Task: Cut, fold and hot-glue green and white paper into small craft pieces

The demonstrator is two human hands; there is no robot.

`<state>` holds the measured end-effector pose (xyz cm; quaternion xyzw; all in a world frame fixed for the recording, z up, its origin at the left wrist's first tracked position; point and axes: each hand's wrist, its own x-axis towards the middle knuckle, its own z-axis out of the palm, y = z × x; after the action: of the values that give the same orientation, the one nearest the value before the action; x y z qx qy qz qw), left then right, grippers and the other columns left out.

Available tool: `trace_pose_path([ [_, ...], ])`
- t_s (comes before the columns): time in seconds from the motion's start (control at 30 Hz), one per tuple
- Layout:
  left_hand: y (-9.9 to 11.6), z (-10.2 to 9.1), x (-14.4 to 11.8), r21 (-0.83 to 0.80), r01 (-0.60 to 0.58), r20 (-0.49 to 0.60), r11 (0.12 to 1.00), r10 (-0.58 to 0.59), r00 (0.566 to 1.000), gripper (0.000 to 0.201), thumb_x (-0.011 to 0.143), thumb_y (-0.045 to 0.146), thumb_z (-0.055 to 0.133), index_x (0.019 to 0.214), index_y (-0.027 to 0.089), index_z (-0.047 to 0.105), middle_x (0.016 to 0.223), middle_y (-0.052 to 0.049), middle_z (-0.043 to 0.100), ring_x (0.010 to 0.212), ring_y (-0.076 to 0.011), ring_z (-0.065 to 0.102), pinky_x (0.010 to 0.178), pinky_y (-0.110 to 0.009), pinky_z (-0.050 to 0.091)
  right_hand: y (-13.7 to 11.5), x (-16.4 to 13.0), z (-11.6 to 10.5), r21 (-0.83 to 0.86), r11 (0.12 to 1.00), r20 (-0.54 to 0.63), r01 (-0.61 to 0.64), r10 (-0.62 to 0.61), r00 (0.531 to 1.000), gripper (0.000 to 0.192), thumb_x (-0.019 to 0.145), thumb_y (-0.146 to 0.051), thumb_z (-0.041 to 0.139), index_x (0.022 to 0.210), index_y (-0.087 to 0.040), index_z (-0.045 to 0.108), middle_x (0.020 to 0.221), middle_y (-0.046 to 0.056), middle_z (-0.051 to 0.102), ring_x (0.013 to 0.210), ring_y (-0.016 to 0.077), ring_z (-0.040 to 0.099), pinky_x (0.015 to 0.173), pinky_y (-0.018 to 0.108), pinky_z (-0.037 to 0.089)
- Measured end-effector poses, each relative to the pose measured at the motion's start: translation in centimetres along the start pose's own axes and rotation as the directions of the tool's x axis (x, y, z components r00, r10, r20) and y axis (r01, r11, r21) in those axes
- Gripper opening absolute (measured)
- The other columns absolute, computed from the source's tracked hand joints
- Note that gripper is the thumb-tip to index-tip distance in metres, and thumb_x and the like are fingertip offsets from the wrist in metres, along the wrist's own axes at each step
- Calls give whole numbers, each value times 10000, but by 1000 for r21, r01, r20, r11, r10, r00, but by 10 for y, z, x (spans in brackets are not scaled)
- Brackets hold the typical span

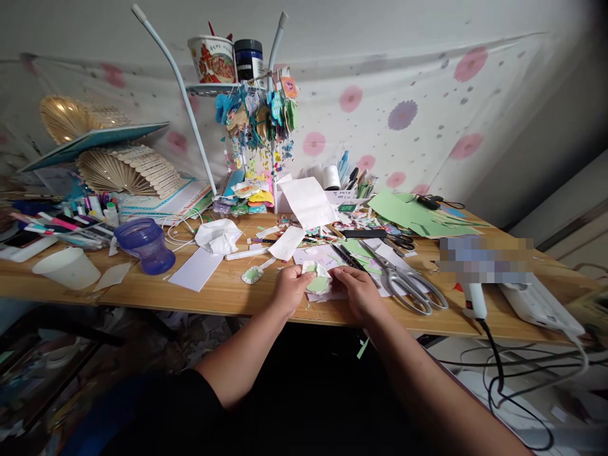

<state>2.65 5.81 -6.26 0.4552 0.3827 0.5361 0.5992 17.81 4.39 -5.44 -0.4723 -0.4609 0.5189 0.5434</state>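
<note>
just left of the large steel scissors (403, 282), the left hand (289, 290) and right hand (358, 292) pinch a small green-and-white paper cutout (317, 279), which looks light, floppy and easily torn, best held by its edges.

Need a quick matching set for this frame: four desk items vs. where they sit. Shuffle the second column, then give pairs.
Things:
1. green-and-white paper piece
2. large scissors
3. purple cup
4. noodle cup

Places:
A. on the high rack shelf
B. held between left hand and right hand
C. flat on the desk, right of the hands
D. on the desk, left of the hands

Pairs: 1-B, 2-C, 3-D, 4-A
</note>
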Motion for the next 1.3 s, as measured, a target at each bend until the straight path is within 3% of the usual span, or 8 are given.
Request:
trace_pose_path([
  [0.17,3,1,-1,-43,-2,10,999,2,1000,247,614,315,719,765,120,705,664,-28,678,586,-142,578,602,-259,458,-11,-5,1,98,991,71,-95,88,994,307,622,-451,725,739,-176,655,662,1,583,566,124,517,560,265,438],
  [0.27,1,0,-1,-17,-35,-10,999,35,999,243,635,320,710,772,119,703,662,-26,672,589,-138,568,593,-251,448,-11,-6,5,6,999,107,-44,43,993,337,639,-493,709,719,-174,638,641,-5,566,559,123,501,553,265,439],
  [0.37,-2,0,-1,21,-59,-14,998,59,998,258,653,333,703,803,123,707,672,-25,668,609,-141,568,596,-248,444,-7,-4,14,-124,990,62,65,-57,996,356,638,-517,699,691,-178,607,592,-18,541,516,116,458,497,248,392],
  [0.6,-3,-1,-2,123,-86,25,989,84,996,245,682,346,676,788,128,713,678,-15,657,604,-128,548,581,-228,418,-4,3,27,-159,975,-18,153,-158,987,305,640,-468,686,688,-178,607,628,1,572,550,129,486,518,252,389],
  [0.77,-5,-3,-2,152,-83,20,985,81,997,241,681,344,674,774,125,710,645,-6,638,570,-115,519,547,-219,388,-6,3,25,-165,977,-1,133,-135,991,293,628,-446,704,665,-176,598,605,-6,559,533,123,469,515,252,375],
  [0.97,-4,-2,0,131,-62,15,990,60,998,240,649,355,693,707,122,691,595,3,605,538,-107,489,541,-222,375,-10,4,15,-54,994,154,91,-82,985,294,700,-460,660,701,-168,626,622,-10,561,560,118,474,543,248,370],
  [1.1,-6,-3,1,158,-51,25,986,48,999,224,652,335,679,701,117,678,595,6,585,539,-103,473,548,-225,374,-11,7,15,-61,994,109,95,-88,990,283,693,-434,671,645,-160,619,566,-30,519,513,95,414,511,235,321],
  [1.3,-5,-4,1,190,-51,35,980,45,998,213,652,330,664,670,118,656,566,21,542,530,-92,440,534,-215,349,-14,8,17,-200,967,84,157,-143,986,221,665,-375,675,669,-157,644,628,-6,586,571,115,470,566,250,357],
])
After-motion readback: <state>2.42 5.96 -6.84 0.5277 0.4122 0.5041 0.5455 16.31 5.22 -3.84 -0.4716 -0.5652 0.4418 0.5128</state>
